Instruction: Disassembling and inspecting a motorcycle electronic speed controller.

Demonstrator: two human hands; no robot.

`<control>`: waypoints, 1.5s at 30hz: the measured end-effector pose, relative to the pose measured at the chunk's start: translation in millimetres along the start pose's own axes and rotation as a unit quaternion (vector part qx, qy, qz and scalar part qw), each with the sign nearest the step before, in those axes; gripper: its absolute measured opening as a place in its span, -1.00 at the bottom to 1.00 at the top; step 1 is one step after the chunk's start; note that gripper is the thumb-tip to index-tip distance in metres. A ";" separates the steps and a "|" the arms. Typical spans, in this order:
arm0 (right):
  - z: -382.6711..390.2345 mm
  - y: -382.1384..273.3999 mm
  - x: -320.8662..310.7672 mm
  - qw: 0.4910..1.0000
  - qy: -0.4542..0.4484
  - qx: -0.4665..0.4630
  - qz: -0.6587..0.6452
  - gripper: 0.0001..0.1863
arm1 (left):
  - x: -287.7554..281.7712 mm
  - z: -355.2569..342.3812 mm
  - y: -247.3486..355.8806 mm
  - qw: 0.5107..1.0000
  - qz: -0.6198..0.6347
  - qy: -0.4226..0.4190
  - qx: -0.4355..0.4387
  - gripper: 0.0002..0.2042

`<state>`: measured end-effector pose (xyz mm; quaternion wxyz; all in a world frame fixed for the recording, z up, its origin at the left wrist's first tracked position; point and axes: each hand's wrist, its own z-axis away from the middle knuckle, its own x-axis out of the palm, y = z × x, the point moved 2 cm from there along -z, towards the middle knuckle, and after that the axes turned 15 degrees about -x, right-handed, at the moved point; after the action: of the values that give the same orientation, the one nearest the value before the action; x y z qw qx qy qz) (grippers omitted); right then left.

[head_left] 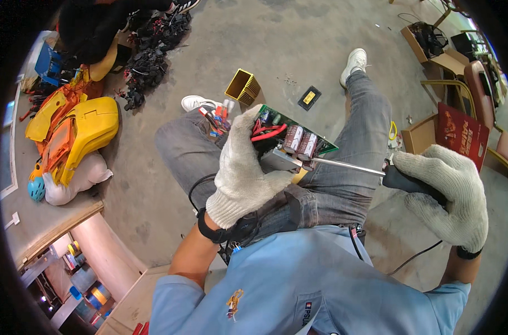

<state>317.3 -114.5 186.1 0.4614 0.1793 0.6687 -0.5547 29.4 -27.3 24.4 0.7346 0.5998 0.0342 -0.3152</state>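
Note:
My gloved left hand (240, 173) grips a green circuit board (326, 142) with brown capacitors (294, 138), red wires and a silver metal piece (279, 161), held above my lap. Coloured wire connectors (215, 120) hang at the board's left. My gloved right hand (449, 190) is closed on the black handle of a screwdriver (351, 167), whose shaft reaches left to the board's lower part; whether its tip touches cannot be made out. A yellow finned housing (242, 86) and a small black-and-yellow plate (308, 98) lie on the floor beyond.
Yellow and orange plastic panels (94, 128), dark cable bundles (148, 67) and a person's shoe (184, 4) are at upper left. A red box (460, 134), cardboard boxes (418, 128) and chairs (474, 89) stand at right. An opening (86, 234) shows shelved items at lower left.

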 end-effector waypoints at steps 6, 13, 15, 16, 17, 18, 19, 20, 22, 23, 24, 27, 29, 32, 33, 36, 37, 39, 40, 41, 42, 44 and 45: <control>-9.0 -7.8 -9.5 0.996 -0.052 -0.040 0.055 -0.35 | -5.8 1.0 16.9 0.987 -0.108 0.015 0.119 -0.03; -14.6 3.1 -13.6 0.995 -0.078 -0.057 0.034 -0.39 | 1.2 0.1 16.4 0.993 -0.071 -0.067 0.068 -0.01; -13.5 13.0 -8.0 0.997 -0.064 -0.025 0.026 -0.40 | 12.2 2.1 24.1 0.980 0.148 -0.124 -0.043 -0.03; -10.7 20.7 -1.7 0.999 -0.052 0.004 0.016 -0.41 | 17.0 3.4 23.9 0.905 0.358 -0.170 -0.154 -0.04; -4.3 26.3 1.9 0.999 -0.050 0.003 0.017 -0.41 | 12.7 -2.3 25.3 0.906 0.357 -0.169 -0.153 -0.04; 3.9 31.4 3.6 1.000 0.010 -0.019 -0.013 -0.41 | 6.7 -12.0 26.5 0.886 0.384 -0.214 -0.145 -0.07; 6.0 32.1 4.5 0.996 0.068 -0.046 -0.044 -0.42 | 1.5 -17.3 26.2 0.865 0.411 -0.253 -0.136 -0.10; 6.7 27.1 2.9 0.996 0.046 0.004 -0.080 -0.41 | -1.0 -18.1 22.8 0.871 0.392 -0.237 -0.176 -0.14; 5.9 21.2 13.7 0.994 0.053 0.007 -0.099 -0.49 | -3.7 -15.2 30.0 0.870 0.388 -0.231 -0.196 -0.15; 8.9 21.3 27.3 0.990 0.078 0.026 -0.115 -0.48 | -2.3 -14.5 34.8 0.866 0.384 -0.236 -0.217 -0.16; 10.3 21.7 35.0 0.983 0.087 0.048 -0.152 -0.49 | 0.1 -15.2 37.7 0.864 0.390 -0.230 -0.219 -0.17; 8.1 25.3 54.0 0.979 0.118 0.048 -0.162 -0.49 | -0.8 -18.1 33.9 0.870 0.371 -0.247 -0.212 -0.12; 5.0 24.5 59.1 0.972 0.117 0.073 -0.188 -0.48 | -0.2 -20.8 32.4 0.869 0.376 -0.246 -0.208 -0.14; -0.6 26.3 66.2 0.969 0.140 0.074 -0.190 -0.51 | 1.9 -24.2 32.6 0.875 0.372 -0.225 -0.213 -0.33; -4.7 27.1 66.5 0.965 0.126 0.100 -0.207 -0.52 | 3.4 -26.8 29.7 0.874 0.372 -0.226 -0.217 -0.33; -11.6 27.4 72.2 0.954 0.122 0.136 -0.240 -0.54 | 9.2 -29.8 24.8 0.851 0.392 -0.264 -0.229 -0.48; -12.5 28.2 75.0 0.949 0.134 0.138 -0.250 -0.54 | 10.3 -29.1 24.7 0.850 0.389 -0.267 -0.235 -0.48; -13.2 32.2 80.0 0.950 0.132 0.137 -0.248 -0.52 | 12.0 -29.6 22.7 0.856 0.381 -0.252 -0.240 -0.49; -15.1 35.6 80.7 0.954 0.131 0.126 -0.238 -0.50 | 9.5 -34.1 17.5 0.820 0.417 -0.294 -0.258 -0.45; -16.1 37.7 81.5 0.958 0.129 0.115 -0.229 -0.48 | 9.3 -32.8 14.5 0.820 0.416 -0.294 -0.261 -0.45; -18.6 36.2 79.0 0.954 0.105 0.138 -0.244 -0.50 | 8.5 -31.6 13.7 0.821 0.424 -0.278 -0.261 -0.46; -16.6 39.2 81.3 0.958 0.110 0.130 -0.230 -0.50 | 10.4 -31.9 12.8 0.821 0.434 -0.266 -0.260 -0.47; -15.8 39.7 81.6 0.962 0.115 0.118 -0.217 -0.51 | 11.3 -32.3 12.5 0.821 0.433 -0.267 -0.259 -0.46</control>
<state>298.9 -109.6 96.0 0.2253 0.1455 0.6699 -0.6923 55.4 -1.9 21.4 0.9041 0.2330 -0.3461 -0.0921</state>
